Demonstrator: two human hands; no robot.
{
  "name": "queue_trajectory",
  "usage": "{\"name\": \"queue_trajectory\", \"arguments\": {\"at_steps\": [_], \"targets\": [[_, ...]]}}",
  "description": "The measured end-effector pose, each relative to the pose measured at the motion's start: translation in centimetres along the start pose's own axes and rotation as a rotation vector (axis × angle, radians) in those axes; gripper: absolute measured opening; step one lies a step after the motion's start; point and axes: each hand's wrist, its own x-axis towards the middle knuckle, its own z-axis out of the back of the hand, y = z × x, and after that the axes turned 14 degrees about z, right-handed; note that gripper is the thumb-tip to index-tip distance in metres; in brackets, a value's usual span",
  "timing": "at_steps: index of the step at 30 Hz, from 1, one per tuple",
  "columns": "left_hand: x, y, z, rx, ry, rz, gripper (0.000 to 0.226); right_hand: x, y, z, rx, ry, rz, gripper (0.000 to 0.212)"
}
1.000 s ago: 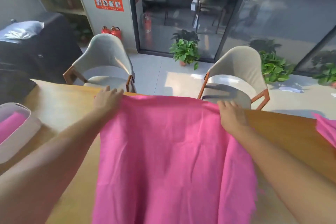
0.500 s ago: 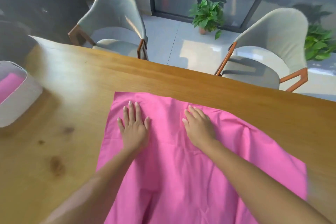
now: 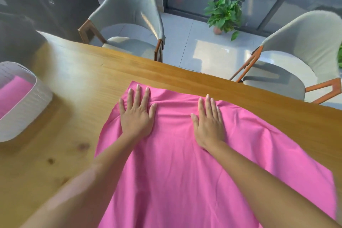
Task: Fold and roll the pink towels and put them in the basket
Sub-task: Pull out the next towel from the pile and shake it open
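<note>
towel laid flat, hands pressing it smooth

a second ago the pink towel point(image 3: 185, 163) was held up by its far edge, one corner in each hand. now it lies spread on the wooden counter point(image 3: 74, 83), its far edge short of the counter's far side and its near part running out of the bottom of the view. half a second ago the palms were already down on it; since then they have slid a little toward the far edge, and a soft ridge of cloth is bunched between them.

the left hand point(image 3: 137, 116) lies flat with fingers spread, pressed on the towel near its far left corner. the right hand point(image 3: 209, 122) lies flat too, fingers close together, pressed on the cloth beside it. neither is pinching anything.

that reads as the end of laying out and smoothing. folding has not begun on this towel, so folding, rolling and the carry to the basket all look still to come.

count: one towel spread on the counter; one white basket point(image 3: 27, 116) at the left edge of the counter, well apart from the towel, with pink cloth point(image 3: 13, 94) already inside, though how many pieces i cannot tell. two grey chairs stand beyond the counter, the left chair point(image 3: 129, 16) and the right chair point(image 3: 299, 46), and one potted plant point(image 3: 224, 13) sits on the floor between them.
</note>
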Motion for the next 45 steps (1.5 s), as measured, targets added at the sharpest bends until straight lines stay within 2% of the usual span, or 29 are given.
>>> {"name": "queue_trajectory", "arguments": {"at_steps": [5, 9, 12, 16, 21, 25, 28, 31, 34, 38, 41, 43, 45], "targets": [[4.0, 0.2, 0.8, -0.064, -0.003, -0.062, 0.06, 4.8, 0.9, 0.0, 0.014, -0.071, -0.028, 0.057], [6.1, 0.4, 2.5, -0.432, -0.104, -0.006, 0.032, 6.7, 1.4, 0.3, 0.057, -0.306, -0.147, 0.037], [8.4, 0.9, 3.3, -0.472, -0.06, 0.081, 0.017, 7.7, 1.0, 0.6, 0.04, -0.396, -0.181, 0.024], [10.1, 1.6, 3.3, -0.416, -0.048, -0.005, 0.009, 9.0, 0.7, 1.1, 0.041, -0.333, -0.258, 0.004], [17.9, 2.7, 4.5, -0.345, -0.144, 0.011, 0.011, 14.5, 2.7, 2.2, -0.025, -0.317, -0.103, 0.009], [24.1, 2.0, 5.1, -0.269, -0.159, 0.003, 0.016, 20.8, 3.7, 2.4, -0.032, -0.32, -0.159, 0.013], [25.7, 1.0, 5.3, -0.231, -0.155, -0.014, 0.017, 22.8, 3.8, 1.6, -0.059, -0.27, -0.205, 0.012], [24.0, 0.4, 5.4, -0.165, -0.219, -0.094, 0.03, 22.2, 4.1, 0.9, 0.02, -0.284, -0.238, 0.015], [19.6, -1.2, 5.5, -0.175, -0.214, -0.222, 0.043, 20.2, 4.1, 1.3, 0.095, -0.312, -0.207, 0.03], [10.8, -4.2, 4.8, -0.249, -0.035, -0.395, 0.042, 13.6, 2.9, 2.6, 0.109, -0.338, -0.196, 0.033], [4.0, -6.7, 3.7, -0.258, 0.125, -0.506, 0.044, 5.4, -0.3, 4.0, -0.007, -0.36, -0.227, 0.034], [0.1, -8.5, 2.8, -0.243, 0.22, -0.568, 0.047, -0.4, -3.4, 5.2, -0.065, -0.347, -0.3, 0.037], [-3.5, -10.3, 2.0, -0.262, 0.286, -0.615, 0.045, -5.9, -6.3, 6.4, -0.077, -0.329, -0.459, 0.044]]}}
